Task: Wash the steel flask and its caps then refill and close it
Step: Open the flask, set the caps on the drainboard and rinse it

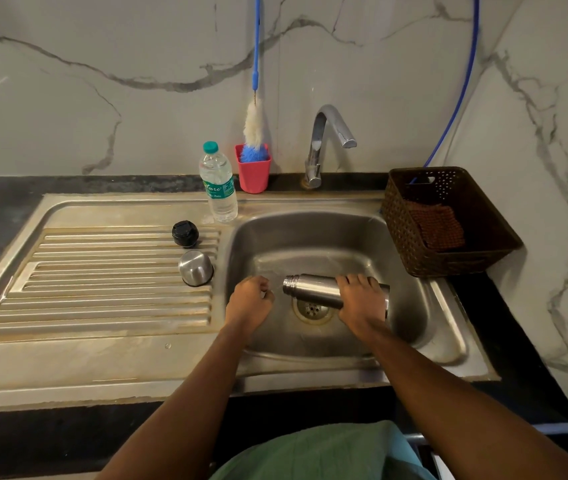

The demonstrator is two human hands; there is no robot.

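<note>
seems early on: holds the flask (310, 291) sideways low in the sink (414, 306) with right hand (362, 301) wrapped round its body, left hand (249, 301) curled, apparently empty, by its mouth, black cap (185, 233) and steel cap (196, 267) off on the left drainboard (102, 289), refill and closing not yet done.

Grips the steel flask (310, 289) sideways just above the drain (312, 310) with the right hand (362, 303); curls the left hand (249, 301) left of the drain; black cap (185, 233) and steel cap (196, 267) further left.
</note>
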